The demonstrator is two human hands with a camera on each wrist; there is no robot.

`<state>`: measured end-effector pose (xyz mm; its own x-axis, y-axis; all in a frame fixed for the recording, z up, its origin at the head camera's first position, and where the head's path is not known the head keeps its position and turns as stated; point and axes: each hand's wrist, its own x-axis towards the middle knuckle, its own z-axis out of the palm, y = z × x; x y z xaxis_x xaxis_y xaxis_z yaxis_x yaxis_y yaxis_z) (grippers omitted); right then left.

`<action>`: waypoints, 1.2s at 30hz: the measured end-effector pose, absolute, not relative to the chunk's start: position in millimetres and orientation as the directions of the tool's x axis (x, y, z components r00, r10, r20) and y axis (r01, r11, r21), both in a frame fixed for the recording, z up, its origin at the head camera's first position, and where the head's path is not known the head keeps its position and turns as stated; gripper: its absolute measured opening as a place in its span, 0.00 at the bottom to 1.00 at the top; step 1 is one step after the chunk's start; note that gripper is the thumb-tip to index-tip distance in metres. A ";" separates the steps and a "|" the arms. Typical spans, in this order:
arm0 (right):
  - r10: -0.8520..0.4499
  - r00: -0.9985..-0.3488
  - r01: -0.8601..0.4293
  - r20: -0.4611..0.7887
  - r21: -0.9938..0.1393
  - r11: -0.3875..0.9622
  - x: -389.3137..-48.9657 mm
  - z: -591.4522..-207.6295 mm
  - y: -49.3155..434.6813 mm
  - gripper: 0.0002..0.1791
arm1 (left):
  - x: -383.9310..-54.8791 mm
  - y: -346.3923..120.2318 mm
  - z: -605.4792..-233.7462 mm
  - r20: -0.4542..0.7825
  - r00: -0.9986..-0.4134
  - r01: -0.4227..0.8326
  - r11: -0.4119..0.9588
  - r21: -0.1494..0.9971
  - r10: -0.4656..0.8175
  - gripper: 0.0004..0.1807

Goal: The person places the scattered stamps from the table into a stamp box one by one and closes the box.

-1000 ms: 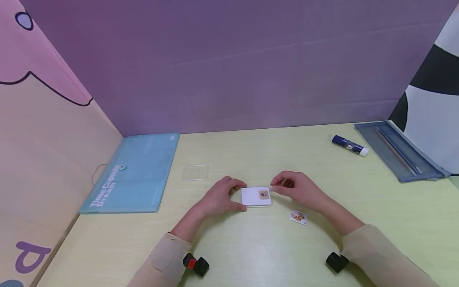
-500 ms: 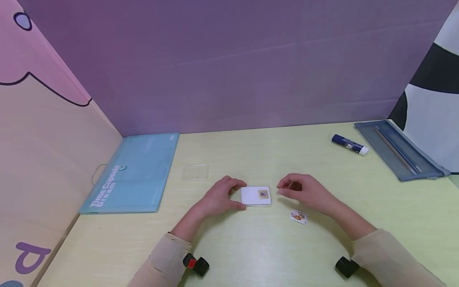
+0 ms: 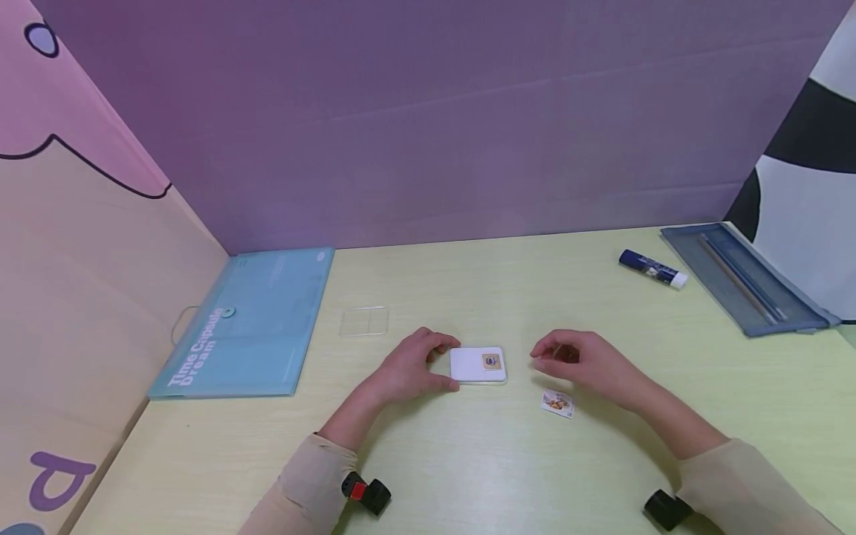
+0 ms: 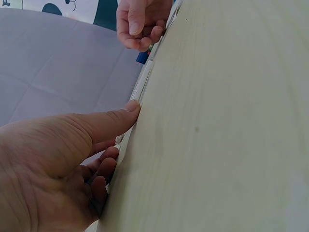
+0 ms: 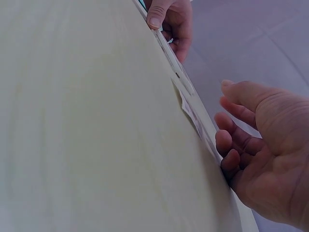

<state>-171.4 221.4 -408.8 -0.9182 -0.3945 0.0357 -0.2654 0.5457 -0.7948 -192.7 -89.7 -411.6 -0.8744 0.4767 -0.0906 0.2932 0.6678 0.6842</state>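
Observation:
A white rectangular piece with rounded corners and a clear rim (image 3: 468, 365) lies on the table. Near its right end is a small tan sticker (image 3: 491, 362) with a dark round picture. My left hand (image 3: 416, 365) holds the piece by its left end, thumb at the near edge and index finger at the far edge. To the right, my right hand (image 3: 580, 362) hovers over the table, fingers loosely curled, with nothing seen in it. Just below that hand lies a small picture sticker (image 3: 558, 403), its edge lifted in the right wrist view.
A thin clear plastic rectangle (image 3: 364, 322) lies behind the left hand. On the left is a blue document folder (image 3: 261, 327). A dark blue glue stick (image 3: 652, 270) and a blue mesh pouch (image 3: 742, 282) with long thin items lie at the back right. A purple panel (image 3: 455, 119) borders the table.
My right hand has drawn away from the white piece's right end, moving right and slightly toward me. The left hand and the white piece have stayed in place.

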 end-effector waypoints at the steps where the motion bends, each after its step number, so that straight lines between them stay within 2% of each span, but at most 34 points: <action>1: -0.394 -0.918 -0.263 0.034 -0.797 0.544 -170.4 -408.7 222.3 0.07 | -192.8 -89.8 -411.7 -0.091 -0.874 0.293 0.668 0.684 0.477 0.32; 36: -0.398 -0.917 -0.265 0.025 -0.782 0.564 -137.7 -410.1 245.1 0.10 | -192.6 -90.0 -411.3 -0.086 -0.877 0.283 0.652 0.703 0.473 0.32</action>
